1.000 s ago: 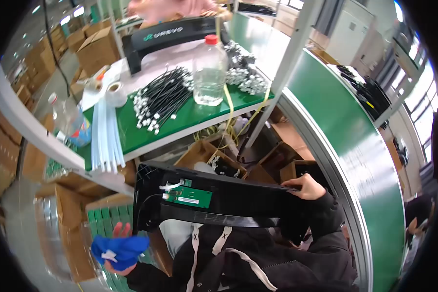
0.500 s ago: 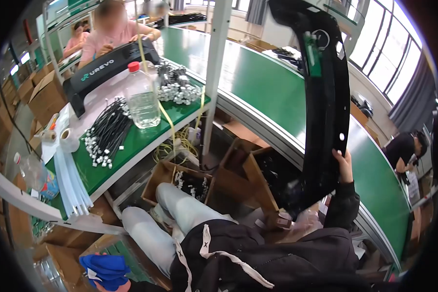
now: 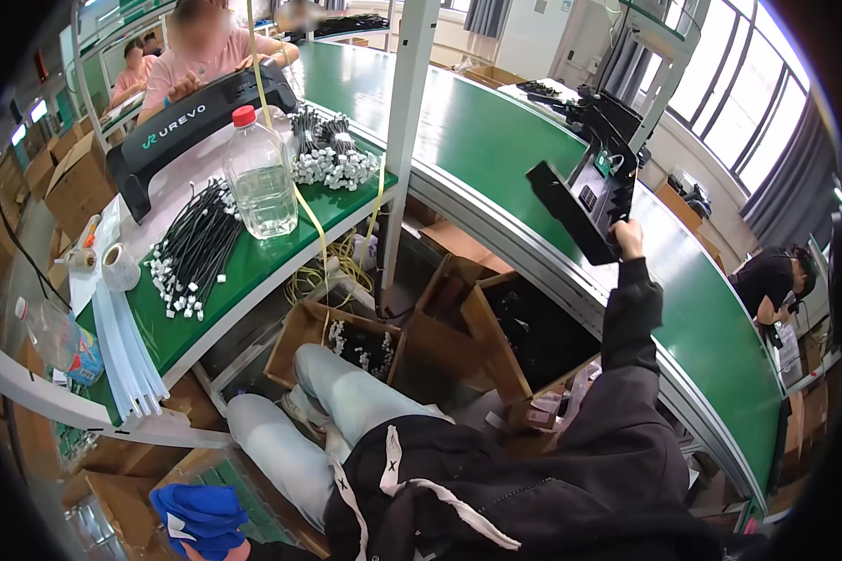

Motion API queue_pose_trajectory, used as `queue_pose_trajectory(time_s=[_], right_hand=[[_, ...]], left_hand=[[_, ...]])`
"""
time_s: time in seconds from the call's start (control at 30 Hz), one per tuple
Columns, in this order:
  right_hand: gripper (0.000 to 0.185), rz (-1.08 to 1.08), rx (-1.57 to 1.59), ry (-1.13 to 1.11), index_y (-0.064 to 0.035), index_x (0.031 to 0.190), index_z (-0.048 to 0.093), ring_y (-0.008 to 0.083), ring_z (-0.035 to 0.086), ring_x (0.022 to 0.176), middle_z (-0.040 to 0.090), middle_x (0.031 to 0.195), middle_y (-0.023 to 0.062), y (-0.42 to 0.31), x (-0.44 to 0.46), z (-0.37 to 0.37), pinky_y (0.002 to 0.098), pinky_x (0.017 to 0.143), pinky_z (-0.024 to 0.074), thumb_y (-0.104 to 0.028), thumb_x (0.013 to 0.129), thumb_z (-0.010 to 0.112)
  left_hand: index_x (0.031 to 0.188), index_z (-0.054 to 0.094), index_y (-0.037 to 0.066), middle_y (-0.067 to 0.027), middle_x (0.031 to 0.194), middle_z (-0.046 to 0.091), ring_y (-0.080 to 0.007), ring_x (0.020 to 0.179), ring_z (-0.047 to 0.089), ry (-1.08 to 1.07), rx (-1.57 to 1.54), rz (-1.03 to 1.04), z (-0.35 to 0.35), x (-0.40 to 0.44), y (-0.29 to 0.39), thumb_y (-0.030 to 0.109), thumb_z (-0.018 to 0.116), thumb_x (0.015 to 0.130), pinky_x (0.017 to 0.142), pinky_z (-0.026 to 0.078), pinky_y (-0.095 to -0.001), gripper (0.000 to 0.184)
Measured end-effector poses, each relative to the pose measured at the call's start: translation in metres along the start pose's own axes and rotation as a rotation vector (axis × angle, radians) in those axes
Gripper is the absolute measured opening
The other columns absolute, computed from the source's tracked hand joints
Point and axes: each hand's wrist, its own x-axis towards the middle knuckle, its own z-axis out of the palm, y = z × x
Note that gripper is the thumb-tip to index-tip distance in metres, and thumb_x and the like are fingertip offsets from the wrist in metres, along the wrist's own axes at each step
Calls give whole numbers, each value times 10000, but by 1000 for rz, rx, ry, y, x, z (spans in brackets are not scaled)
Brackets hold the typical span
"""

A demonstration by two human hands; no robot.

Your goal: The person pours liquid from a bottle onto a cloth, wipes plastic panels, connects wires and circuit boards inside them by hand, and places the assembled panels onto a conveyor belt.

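My right hand [image 3: 630,239], arm stretched forward, is closed on the near end of a long black plastic cover [image 3: 575,217]. The cover lies over the green worktop [image 3: 496,154], pointing away from me, and a small green circuit board [image 3: 610,161] shows inside it. Whether it rests on the surface I cannot tell. Low at the left, my left hand [image 3: 236,550] is closed on a bunched blue cloth [image 3: 199,520] with a white tag; most of its fingers are hidden.
On the side table [image 3: 253,271] are bundled black cables [image 3: 196,245], white-ended connectors [image 3: 341,168], a red-capped bottle [image 3: 260,187] and a UREVO cover [image 3: 182,140], which a co-worker [image 3: 196,61] handles. A metal post [image 3: 407,140] and open cartons [image 3: 496,341] stand between the tables.
The black cover has gone from upright near me to lying farther away over the green worktop, my right arm extending with it. My left hand keeps the blue cloth in about the same place.
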Motion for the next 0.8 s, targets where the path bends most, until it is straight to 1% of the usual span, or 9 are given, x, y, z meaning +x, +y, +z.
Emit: queue_pose_trajectory(time_s=[0.03,0.13,0.33,0.53,0.6,0.63,0.7,0.73,0.8], right_hand=[[321,-3,-92,69,95,761,649,413,644,745,629,749,296,8,16,16,439,720,491,-188,667,532],[345,-31,-217,177,93,798,649,448,615,870,617,814,316,-33,2,38,452,825,473,-204,690,509],[320,91,-197,99,92,873,647,432,602,958,619,937,316,-43,27,72,435,864,464,-163,705,554],[318,27,-162,139,88,839,654,414,632,889,627,848,314,-32,31,79,422,787,487,-156,674,535],[191,-109,118,-17,-2,722,651,203,604,619,632,659,110,9,34,82,323,585,462,-145,683,531],[160,-156,197,16,-25,724,634,139,564,602,587,626,46,29,34,89,283,563,435,-151,702,538],[310,-242,322,62,1,1020,612,132,578,704,605,744,42,26,3,77,266,650,468,-79,721,584],[425,-334,533,168,13,1101,571,182,595,721,645,828,106,12,-17,72,310,651,478,-124,709,663],[382,-323,542,151,7,1141,529,81,526,717,592,860,31,-15,-49,42,228,624,444,-86,794,658]], left_hand=[[1417,277,46,-146,1433,344,-328,1294,367,0,-1,-1,-1,3,-1,408,393,901,1089,264,-465,641],[1414,282,44,-146,1431,348,-324,1294,367,5,0,-16,2,13,-11,401,399,900,1090,262,-462,636],[1407,293,39,-145,1427,355,-317,1293,368,1,-15,-51,7,28,-28,387,412,898,1091,256,-456,628],[1400,305,35,-145,1422,363,-310,1293,368,4,-33,-95,4,37,-41,374,425,895,1093,251,-449,620],[1398,308,33,-145,1421,365,-308,1292,369,22,-36,-103,0,36,-42,370,430,894,1093,250,-447,617],[1397,310,32,-145,1420,367,-307,1292,369,40,-35,-104,-2,35,-42,367,432,894,1094,249,-446,616],[1394,314,31,-144,1418,369,-304,1292,369,87,-41,-106,-7,28,-42,363,436,893,1094,247,-444,613],[1393,316,30,-144,1418,370,-303,1292,369,117,-48,-109,-10,23,-40,361,438,893,1094,246,-443,612],[1391,319,28,-144,1416,373,-301,1292,369,192,-70,-120,-16,8,-34,356,443,892,1095,245,-441,609]])
